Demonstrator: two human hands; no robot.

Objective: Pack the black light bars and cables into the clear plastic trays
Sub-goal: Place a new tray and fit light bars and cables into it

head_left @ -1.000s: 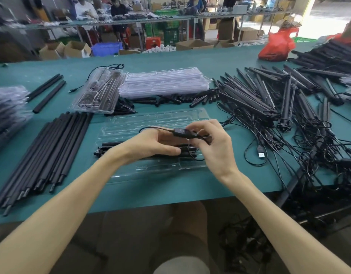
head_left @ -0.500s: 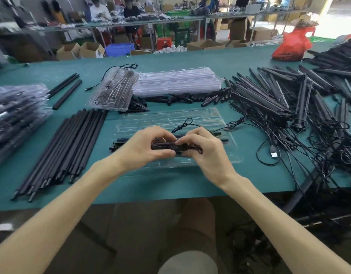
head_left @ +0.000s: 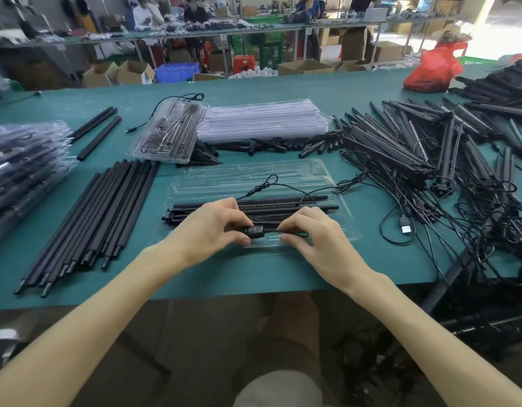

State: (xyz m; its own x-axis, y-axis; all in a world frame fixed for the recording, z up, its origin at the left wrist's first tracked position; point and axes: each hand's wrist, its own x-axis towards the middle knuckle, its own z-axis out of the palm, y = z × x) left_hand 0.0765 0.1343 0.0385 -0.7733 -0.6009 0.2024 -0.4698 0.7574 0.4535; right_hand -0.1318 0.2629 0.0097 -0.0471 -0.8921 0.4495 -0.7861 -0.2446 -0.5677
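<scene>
On a teal workshop table [head_left: 283, 83], left hand [head_left: 208, 230] fingers clamp the cable controller [head_left: 255, 230], right hand [head_left: 318, 236] fingers pinch its cable [head_left: 273, 230].

Tray [head_left: 253, 174] glossy clear plastic; light bars [head_left: 283, 205] matt black, probably plastic.

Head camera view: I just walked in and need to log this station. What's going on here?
A person at the green table is packing a clear tray. The left hand pinches a small black controller, the right hand pinches its cable, both low over the tray's near edge. Light bars already lie in the tray. A tangled pile of bars and cables waits to the right.
</scene>
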